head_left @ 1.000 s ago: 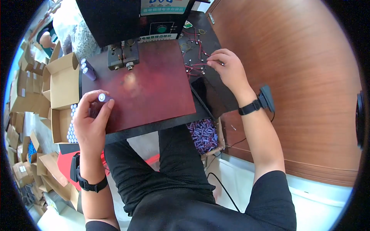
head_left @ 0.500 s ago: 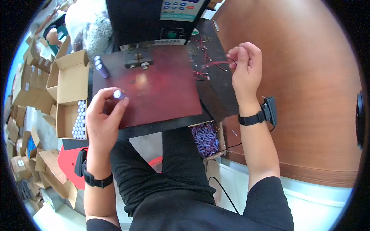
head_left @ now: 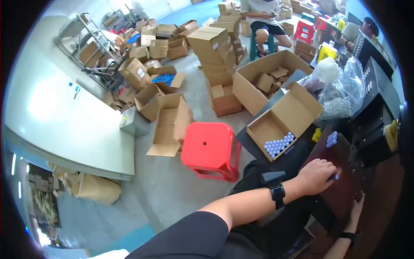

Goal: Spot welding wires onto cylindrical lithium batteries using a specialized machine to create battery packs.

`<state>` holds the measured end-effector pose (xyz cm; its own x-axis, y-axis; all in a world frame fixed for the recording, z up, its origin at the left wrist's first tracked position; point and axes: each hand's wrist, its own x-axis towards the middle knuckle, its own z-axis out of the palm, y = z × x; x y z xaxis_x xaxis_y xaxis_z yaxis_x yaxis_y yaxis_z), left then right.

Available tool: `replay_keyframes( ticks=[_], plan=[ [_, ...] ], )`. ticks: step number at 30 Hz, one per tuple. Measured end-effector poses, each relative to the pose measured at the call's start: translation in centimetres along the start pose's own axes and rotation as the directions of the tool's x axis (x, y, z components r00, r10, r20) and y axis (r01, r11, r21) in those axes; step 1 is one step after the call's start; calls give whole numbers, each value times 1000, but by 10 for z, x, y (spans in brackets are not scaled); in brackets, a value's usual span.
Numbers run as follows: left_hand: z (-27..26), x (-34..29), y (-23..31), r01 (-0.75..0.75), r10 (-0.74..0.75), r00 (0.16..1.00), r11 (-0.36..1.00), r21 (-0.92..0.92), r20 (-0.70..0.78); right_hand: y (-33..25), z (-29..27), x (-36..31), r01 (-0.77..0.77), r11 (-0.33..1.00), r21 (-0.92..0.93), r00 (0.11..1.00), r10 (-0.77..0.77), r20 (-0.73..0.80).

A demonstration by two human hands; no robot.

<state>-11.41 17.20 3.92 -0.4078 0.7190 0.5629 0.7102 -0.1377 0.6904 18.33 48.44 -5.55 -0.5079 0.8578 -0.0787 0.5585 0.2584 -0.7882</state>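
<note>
My left hand (head_left: 318, 176) is closed around a purple cylindrical battery cell (head_left: 336, 177), whose end shows past the fingers. It is over the dark red work board (head_left: 340, 194). Lower down, beside the same board, is my right hand (head_left: 357, 204); its fingers are small and partly hidden, so I cannot tell what they hold. A few more purple cells (head_left: 331, 139) sit on the board's far part. Left of the board, an open cardboard box (head_left: 261, 128) contains rows of upright cells (head_left: 279, 145).
A red plastic stool (head_left: 207, 142) stands on the floor to the left. Open cartons (head_left: 166, 125) and a large box of cardboard pieces (head_left: 254, 82) lie beyond. Clear plastic bags (head_left: 343, 93) rest near the black machine (head_left: 375, 140). A person (head_left: 263, 21) sits at the back.
The view has swung far to the left, bringing the floor, stool and cartons in. My left hand still holds the cell; my right hand has come down to the board's side.
</note>
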Motion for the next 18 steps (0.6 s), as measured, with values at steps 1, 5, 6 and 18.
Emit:
replay_keyframes(
  ticks=[1, 5, 6, 18],
  plan=[
    [3, 4, 3, -4, 4, 1000, 1000, -22, 12, -2, -17, -4, 190, 979, -75, 982, -190, 10],
    [-18, 7, -8, 1, 6, 998, 992, 125, -55, -104, 29, -19, 84, 986, 142, 996, -88, 23],
    [-22, 9, -10, 17, -20, 1000, 987, 158, 13, -109, 31, -21, 129, 982, 136, 992, -127, -25],
    [-8, 10, 0, 77, -86, 985, 995, 64, 151, -73, 10, -63, -57, 820, -570, 973, -82, -216]
  ],
)
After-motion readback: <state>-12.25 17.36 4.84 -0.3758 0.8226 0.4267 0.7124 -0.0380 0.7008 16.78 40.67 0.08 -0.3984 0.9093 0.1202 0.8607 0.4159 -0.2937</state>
